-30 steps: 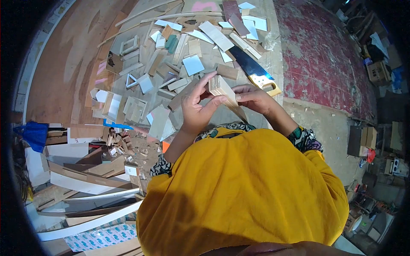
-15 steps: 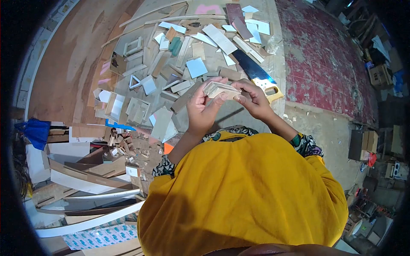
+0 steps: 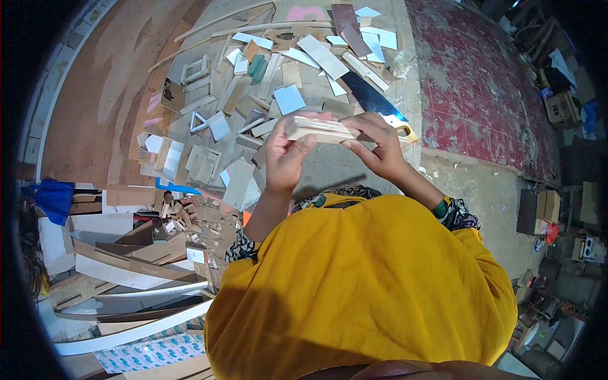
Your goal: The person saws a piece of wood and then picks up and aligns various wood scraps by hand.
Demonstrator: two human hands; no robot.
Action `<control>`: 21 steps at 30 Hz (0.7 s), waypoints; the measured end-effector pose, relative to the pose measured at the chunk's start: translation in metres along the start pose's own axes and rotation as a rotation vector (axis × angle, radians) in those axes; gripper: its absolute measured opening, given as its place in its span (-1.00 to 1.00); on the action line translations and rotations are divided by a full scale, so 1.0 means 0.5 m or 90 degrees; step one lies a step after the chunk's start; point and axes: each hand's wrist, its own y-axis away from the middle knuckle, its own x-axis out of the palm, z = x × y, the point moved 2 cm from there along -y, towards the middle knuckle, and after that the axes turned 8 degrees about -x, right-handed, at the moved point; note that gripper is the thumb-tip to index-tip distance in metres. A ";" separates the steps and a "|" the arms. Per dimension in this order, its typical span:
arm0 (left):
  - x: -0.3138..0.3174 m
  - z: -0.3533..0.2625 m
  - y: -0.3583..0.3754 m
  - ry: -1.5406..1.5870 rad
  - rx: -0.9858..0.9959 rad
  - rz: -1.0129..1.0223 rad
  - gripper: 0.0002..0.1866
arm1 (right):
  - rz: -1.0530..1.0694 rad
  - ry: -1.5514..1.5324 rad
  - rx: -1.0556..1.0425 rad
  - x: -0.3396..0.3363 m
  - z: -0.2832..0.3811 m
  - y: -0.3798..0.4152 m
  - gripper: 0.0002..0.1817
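Note:
A pale wooden block (image 3: pixel 320 130) with a layered, grooved long side is held up in front of my chest, above the work surface. My left hand (image 3: pixel 285 163) is closed around its left end, thumb on the near face and fingers behind. At the other end my right hand (image 3: pixel 382 147) pinches it between thumb and fingers, which partly hide that end. Just beyond my right hand lies a handsaw (image 3: pixel 370 100) with a dark blade and a yellowish handle. A light-blue square piece (image 3: pixel 289 99) rests past the block.
Wood and board offcuts cover the work surface (image 3: pixel 310 177), among them a green block (image 3: pixel 257 68) and a small open frame (image 3: pixel 204 166). A large brown board (image 3: pixel 95 95) lies left. Long curved strips (image 3: pixel 139 269) are piled lower left. Red worn flooring (image 3: pixel 475 95) extends right.
The block has turned so its long side now shows, and it has shifted slightly left with my left hand. Both hands keep hold of it. The offcuts and saw lie unchanged.

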 end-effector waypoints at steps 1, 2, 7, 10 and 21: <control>-0.004 0.004 0.000 0.064 -0.005 -0.017 -0.67 | 0.008 0.025 0.005 -0.003 0.010 -0.005 -0.61; -0.003 0.007 0.001 0.065 -0.006 -0.015 -0.67 | 0.007 0.026 0.006 -0.005 0.019 -0.012 -0.61; -0.008 0.021 -0.001 0.198 -0.112 -0.172 -0.65 | 0.046 0.151 0.005 0.005 0.029 -0.018 -0.54; -0.008 0.032 0.001 0.161 -0.151 -0.239 -0.66 | -0.005 0.227 -0.064 0.019 0.018 -0.017 -0.55; 0.038 0.026 0.000 -0.051 -0.034 -0.229 -0.74 | -0.029 0.266 -0.087 0.046 -0.001 -0.017 -0.56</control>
